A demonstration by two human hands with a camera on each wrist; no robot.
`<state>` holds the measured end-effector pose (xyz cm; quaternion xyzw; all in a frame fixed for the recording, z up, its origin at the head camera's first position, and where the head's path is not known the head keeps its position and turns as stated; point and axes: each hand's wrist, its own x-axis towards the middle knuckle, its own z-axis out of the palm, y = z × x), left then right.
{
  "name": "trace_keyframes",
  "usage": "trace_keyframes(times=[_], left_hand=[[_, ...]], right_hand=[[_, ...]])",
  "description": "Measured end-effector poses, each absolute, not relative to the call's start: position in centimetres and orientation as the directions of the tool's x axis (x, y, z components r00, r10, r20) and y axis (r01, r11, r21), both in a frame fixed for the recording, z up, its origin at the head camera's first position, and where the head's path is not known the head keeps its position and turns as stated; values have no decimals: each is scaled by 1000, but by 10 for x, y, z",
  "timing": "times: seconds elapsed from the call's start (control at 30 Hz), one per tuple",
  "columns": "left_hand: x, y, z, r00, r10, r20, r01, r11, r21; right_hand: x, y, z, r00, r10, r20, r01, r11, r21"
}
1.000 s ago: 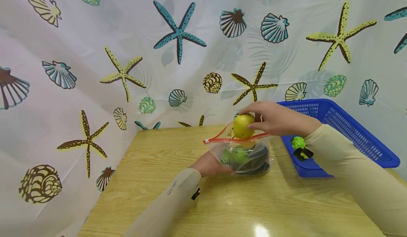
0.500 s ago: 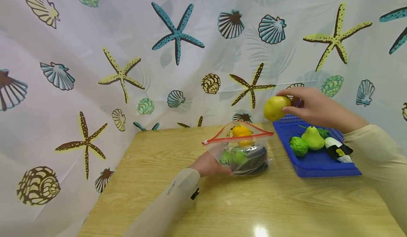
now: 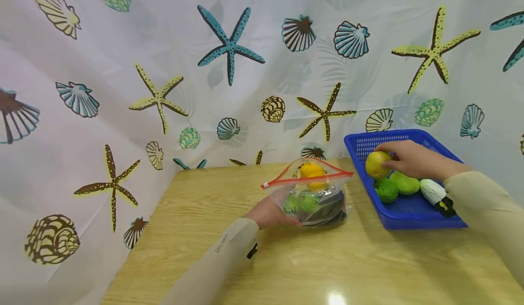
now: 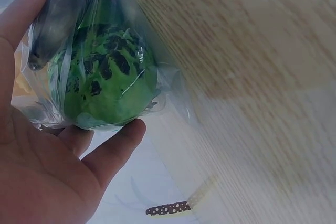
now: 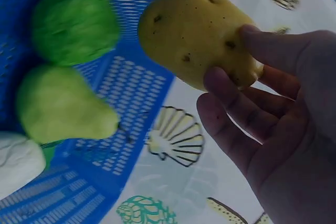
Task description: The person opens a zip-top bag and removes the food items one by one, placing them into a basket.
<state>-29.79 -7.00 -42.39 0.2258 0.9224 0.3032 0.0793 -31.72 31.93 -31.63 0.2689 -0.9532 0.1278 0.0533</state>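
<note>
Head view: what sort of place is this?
Probably a staged tabletop workspace, judging by the wooden table, the starfish-and-shell printed sheet behind it, and the blue basket on top. What lies beyond the sheet isn't visible.

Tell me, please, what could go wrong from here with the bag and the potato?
The right hand holds the potato by one end, mostly with the fingertips, so it might slip and knock the pear in the basket.

The bag is unzipped and filled with several pieces; if the left hand at its side let go, it could sag or tip, perhaps spilling some.
</note>
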Motion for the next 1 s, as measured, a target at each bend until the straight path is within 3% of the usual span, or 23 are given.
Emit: trace_keyframes(times=[0.23,0.53,0.83,1.0], left_hand=[[-301,-72,-426,-885,466,8,385,720,578],[-301,-68,-428,-866,499,25,395,654,645],[-301,-69,-428,-868,496,28,405,674,617],[-300,-69,-429,-873,487,19,396,688,608]], right_hand=[[-321,323,-329,-820,-547,171,-572,797,-195],[-314,317,-328,-851,-503,151,-525,828,-196],[-293,272,-306,-776,-583,242,-626,760,-174],[-283,238,-294,-686,-626,371,-701,705,-105]])
